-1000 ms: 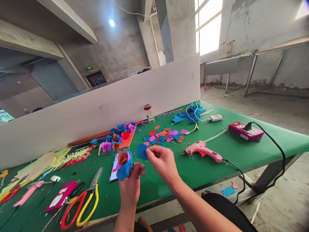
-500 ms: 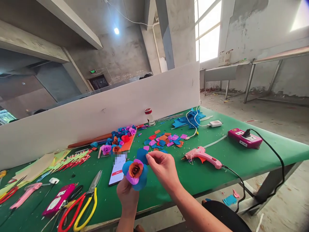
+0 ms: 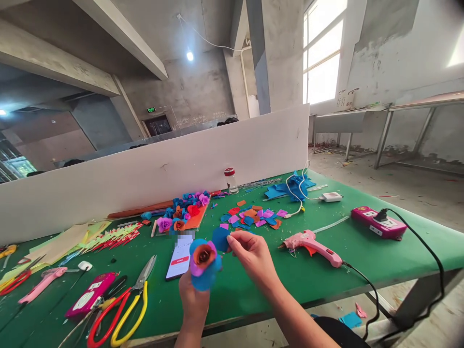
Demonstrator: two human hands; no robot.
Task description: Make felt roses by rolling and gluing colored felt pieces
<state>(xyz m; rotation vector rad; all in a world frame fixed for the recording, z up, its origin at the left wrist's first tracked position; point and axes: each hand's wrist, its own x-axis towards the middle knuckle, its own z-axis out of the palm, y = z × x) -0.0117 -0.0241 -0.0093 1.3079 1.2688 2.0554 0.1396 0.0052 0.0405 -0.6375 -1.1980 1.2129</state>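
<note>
My left hand is closed beneath a paper flower and holds it up; the flower has an orange centre, a pink-purple layer and blue outer petals. Between the thumb and forefinger of my right hand is a blue paper petal, just to the right of the flower's upper edge. Whether petal and flower touch, I cannot tell. Loose petals in blue, orange, red and purple lie beyond my right hand. A pink glue gun rests on the green table to the right.
Finished paper flowers lie behind a phone. Scissors with red and yellow handles, a magenta power strip, a red-capped jar and blue crepe paper are around. A white partition borders the table.
The blue petal has come away from behind the flower's edge and my right hand sits slightly farther right. The flower has turned a little, and the whole view has shifted.
</note>
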